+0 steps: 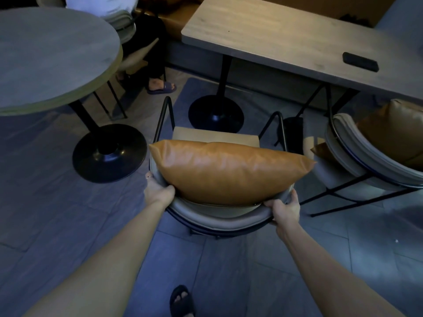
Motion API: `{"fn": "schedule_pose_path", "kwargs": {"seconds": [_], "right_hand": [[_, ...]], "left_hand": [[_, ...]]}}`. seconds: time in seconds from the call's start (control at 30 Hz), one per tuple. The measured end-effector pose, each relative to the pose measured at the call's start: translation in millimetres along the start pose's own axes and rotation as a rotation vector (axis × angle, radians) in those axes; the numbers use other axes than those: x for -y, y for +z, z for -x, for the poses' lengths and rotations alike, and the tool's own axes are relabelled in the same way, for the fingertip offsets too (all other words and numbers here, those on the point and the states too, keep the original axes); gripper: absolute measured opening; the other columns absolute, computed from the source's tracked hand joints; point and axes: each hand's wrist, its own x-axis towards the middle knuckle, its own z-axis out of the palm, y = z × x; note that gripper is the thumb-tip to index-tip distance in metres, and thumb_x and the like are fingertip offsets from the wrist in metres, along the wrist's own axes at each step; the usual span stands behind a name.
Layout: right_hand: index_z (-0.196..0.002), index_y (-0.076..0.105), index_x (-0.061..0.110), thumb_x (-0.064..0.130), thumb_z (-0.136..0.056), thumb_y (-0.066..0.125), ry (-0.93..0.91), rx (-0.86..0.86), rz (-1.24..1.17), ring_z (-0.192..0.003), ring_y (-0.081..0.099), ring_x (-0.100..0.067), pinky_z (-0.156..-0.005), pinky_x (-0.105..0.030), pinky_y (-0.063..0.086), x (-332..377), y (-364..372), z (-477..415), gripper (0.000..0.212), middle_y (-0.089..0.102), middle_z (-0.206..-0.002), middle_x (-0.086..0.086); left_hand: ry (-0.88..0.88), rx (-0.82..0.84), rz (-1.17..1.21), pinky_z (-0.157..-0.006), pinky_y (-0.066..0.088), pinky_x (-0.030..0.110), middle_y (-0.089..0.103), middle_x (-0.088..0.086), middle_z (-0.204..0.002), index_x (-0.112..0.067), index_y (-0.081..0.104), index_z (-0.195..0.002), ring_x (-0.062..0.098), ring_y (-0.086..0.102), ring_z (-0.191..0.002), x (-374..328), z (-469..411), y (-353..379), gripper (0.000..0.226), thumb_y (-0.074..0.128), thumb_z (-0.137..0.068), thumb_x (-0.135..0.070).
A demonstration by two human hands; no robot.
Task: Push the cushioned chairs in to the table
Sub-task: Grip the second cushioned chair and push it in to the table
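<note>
A cushioned chair [219, 219] with a grey curved backrest and black metal frame stands in front of me, facing the rectangular wooden table [274, 35]. An orange leather cushion [226, 172] leans against its backrest. My left hand [158, 191] grips the backrest's left end and my right hand [285, 209] grips its right end. The chair's seat lies short of the table's edge, near the table's black pedestal base [215, 115]. A second cushioned chair [357, 156] with an orange cushion [393, 138] stands at the right, partly under the table.
A round table [45, 60] on a black pedestal base [109, 154] stands at the left. A seated person's sandalled foot [161, 86] rests beyond it. A black flat object [360, 61] lies on the rectangular table. My own sandalled foot [182, 300] is on the tiled floor.
</note>
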Motion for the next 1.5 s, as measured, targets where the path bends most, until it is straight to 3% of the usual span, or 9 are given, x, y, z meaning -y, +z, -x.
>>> {"fn": "schedule_pose_path", "kwargs": {"seconds": [0.2,0.4,0.6,0.77,1.0,1.1,1.2,1.33,1.5], "right_hand": [[-0.145,0.045,0.043,0.000,-0.077,0.073,-0.041,0.005,-0.015,-0.106,0.068,-0.039,-0.089,-0.063,0.059,11.0,24.5,-5.8,0.086,0.070,-0.123,-0.010],[-0.156,0.035,0.041,0.007,-0.075,0.078,-0.054,0.028,-0.006,-0.112,0.066,-0.039,-0.094,-0.061,0.058,26.4,55.8,-13.7,0.098,0.068,-0.130,-0.009],[-0.158,0.028,0.039,0.013,-0.074,0.082,-0.068,0.034,0.025,-0.111,0.066,-0.041,-0.093,-0.062,0.058,42.3,91.1,-26.5,0.103,0.066,-0.131,-0.009],[-0.154,0.034,0.038,0.010,-0.076,0.082,-0.065,0.012,0.029,-0.097,0.070,-0.037,-0.083,-0.062,0.061,62.5,117.2,-45.1,0.096,0.069,-0.119,-0.010],[-0.157,0.029,0.031,0.010,-0.079,0.081,-0.052,-0.001,0.086,-0.100,0.067,-0.042,-0.086,-0.063,0.059,104.2,145.3,-74.2,0.096,0.067,-0.121,-0.013],[-0.150,0.033,0.028,0.008,-0.080,0.080,-0.099,-0.023,0.107,-0.099,0.067,-0.043,-0.086,-0.064,0.058,113.5,157.3,-83.3,0.086,0.066,-0.123,-0.017],[-0.156,0.026,0.025,0.011,-0.083,0.076,-0.104,-0.029,0.147,-0.098,0.066,-0.043,-0.084,-0.064,0.059,120.7,170.2,-89.1,0.090,0.065,-0.119,-0.019],[-0.160,0.021,0.021,0.016,-0.085,0.073,-0.096,-0.122,0.196,-0.114,0.062,-0.049,-0.096,-0.061,0.053,128.3,188.0,-92.5,0.092,0.064,-0.129,-0.025],[-0.164,0.016,0.024,0.016,-0.088,0.071,-0.058,-0.187,0.192,-0.119,0.061,-0.049,-0.100,-0.058,0.051,131.0,198.9,-91.2,0.094,0.064,-0.132,-0.025]], "left_hand": [[0.028,0.010,-0.007,-0.088,0.054,0.058,0.059,0.023,-0.123,-0.021,0.033,-0.144,0.046,0.057,-0.110,-13.0,-33.5,-8.0,0.075,0.059,-0.076,-0.004],[0.060,0.019,-0.036,-0.089,0.054,0.057,0.061,0.021,-0.121,-0.023,0.034,-0.144,0.045,0.057,-0.111,-36.2,-79.5,-19.5,0.074,0.059,-0.077,-0.005],[0.097,0.036,-0.081,-0.082,0.047,0.038,0.060,0.010,-0.104,-0.020,0.041,-0.140,0.039,0.059,-0.105,-63.3,-131.3,-29.3,0.068,0.063,-0.077,-0.004],[0.122,0.047,-0.109,-0.087,0.051,0.042,0.063,0.014,-0.108,-0.021,0.043,-0.135,0.041,0.060,-0.104,-87.7,-168.3,-27.4,0.064,0.063,-0.076,-0.007],[0.143,0.051,-0.120,-0.075,0.041,0.035,0.059,0.012,-0.102,-0.019,0.037,-0.137,0.037,0.059,-0.096,-124.8,-204.1,-16.2,0.066,0.064,-0.077,-0.010],[0.149,0.043,-0.130,-0.079,0.045,0.037,0.061,0.015,-0.105,-0.019,0.040,-0.130,0.039,0.060,-0.098,-138.0,-218.8,-13.3,0.060,0.064,-0.076,-0.012],[0.147,0.015,-0.139,-0.088,0.051,0.044,0.063,0.018,-0.112,-0.020,0.040,-0.134,0.044,0.060,-0.104,-146.0,-236.1,-11.0,0.064,0.065,-0.075,-0.015],[0.157,-0.006,-0.158,-0.088,0.052,0.047,0.064,0.019,-0.111,-0.023,0.039,-0.133,0.044,0.062,-0.099,-150.6,-253.3,-6.5,0.064,0.065,-0.074,-0.018],[0.166,-0.052,-0.198,-0.082,0.049,0.045,0.065,0.022,-0.110,-0.021,0.039,-0.134,0.046,0.062,-0.099,-152.9,-265.0,-2.8,0.065,0.067,-0.076,-0.020]]}}
